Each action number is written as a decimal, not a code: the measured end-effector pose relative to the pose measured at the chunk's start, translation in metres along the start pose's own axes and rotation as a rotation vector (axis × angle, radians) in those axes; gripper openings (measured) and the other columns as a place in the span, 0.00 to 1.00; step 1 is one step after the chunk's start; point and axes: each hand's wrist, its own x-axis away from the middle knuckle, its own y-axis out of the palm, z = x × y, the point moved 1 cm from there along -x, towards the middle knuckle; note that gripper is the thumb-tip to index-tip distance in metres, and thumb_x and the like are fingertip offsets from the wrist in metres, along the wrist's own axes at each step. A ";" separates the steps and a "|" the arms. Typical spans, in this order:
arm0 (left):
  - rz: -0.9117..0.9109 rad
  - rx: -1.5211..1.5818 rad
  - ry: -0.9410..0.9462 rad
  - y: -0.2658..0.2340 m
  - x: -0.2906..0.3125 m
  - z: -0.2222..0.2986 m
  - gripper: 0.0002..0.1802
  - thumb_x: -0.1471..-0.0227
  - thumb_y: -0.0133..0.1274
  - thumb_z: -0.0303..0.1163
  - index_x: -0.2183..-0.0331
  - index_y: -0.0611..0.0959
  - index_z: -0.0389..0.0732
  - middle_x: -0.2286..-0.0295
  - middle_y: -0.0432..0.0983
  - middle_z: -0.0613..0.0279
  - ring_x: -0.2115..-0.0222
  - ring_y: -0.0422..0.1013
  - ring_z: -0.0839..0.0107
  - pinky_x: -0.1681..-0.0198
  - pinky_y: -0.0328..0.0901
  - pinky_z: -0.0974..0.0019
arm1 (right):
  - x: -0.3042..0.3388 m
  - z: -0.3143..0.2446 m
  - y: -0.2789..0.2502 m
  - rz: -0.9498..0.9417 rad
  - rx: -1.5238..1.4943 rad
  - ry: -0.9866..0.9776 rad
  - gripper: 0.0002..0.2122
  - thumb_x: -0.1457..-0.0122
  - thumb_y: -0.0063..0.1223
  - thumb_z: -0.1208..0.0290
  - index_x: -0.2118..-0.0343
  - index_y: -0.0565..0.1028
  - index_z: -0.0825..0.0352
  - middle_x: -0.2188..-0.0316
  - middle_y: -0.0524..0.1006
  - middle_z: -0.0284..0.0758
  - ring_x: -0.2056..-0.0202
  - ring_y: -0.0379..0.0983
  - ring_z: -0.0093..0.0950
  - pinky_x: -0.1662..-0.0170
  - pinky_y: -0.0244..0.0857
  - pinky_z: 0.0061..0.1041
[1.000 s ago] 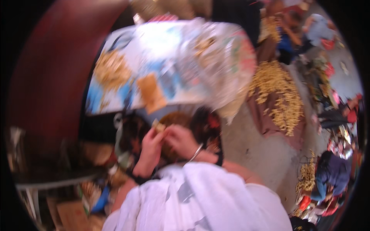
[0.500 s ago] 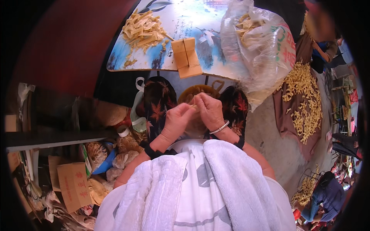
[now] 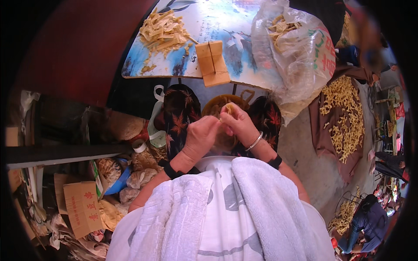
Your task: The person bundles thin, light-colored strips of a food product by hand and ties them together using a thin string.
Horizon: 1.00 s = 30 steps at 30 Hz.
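Note:
Over my lap, my left hand (image 3: 201, 134) and my right hand (image 3: 244, 127) meet with fingers pinched. Between them is a small pale yellow strip (image 3: 229, 109), apparently tofu skin; part of it shows above the right fingers, the rest is hidden. Below and behind the hands, a yellow basin (image 3: 212, 102) sits between my knees with pale pieces in it. On the painted table (image 3: 240, 71) ahead lies a heap of similar strips (image 3: 163, 31). A wooden block (image 3: 212, 65) with a dark slit or band rests at the table's near edge.
A clear plastic bag (image 3: 302, 61) with strips inside hangs over the table's right corner. Knotted yellow pieces (image 3: 343, 117) cover a brown cloth (image 3: 315, 126) on the floor. A person in dark blue (image 3: 370, 226) is at lower right. Cardboard (image 3: 82, 209) and bags lie at left.
My right hand has turned and shifted slightly right and down, baring a bit of the strip above its fingers. My left fingers have curled in more. At upper right, another person has moved.

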 end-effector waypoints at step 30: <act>-0.026 0.136 -0.218 -0.056 -0.132 -0.027 0.09 0.46 0.53 0.31 0.71 0.80 0.34 0.82 0.70 0.70 0.78 0.64 0.83 0.74 0.62 0.74 | -0.090 -0.090 -0.013 0.297 0.369 -0.416 0.10 0.36 0.47 0.67 0.70 0.72 0.68 0.83 0.73 0.28 0.83 0.67 0.15 0.80 0.60 0.16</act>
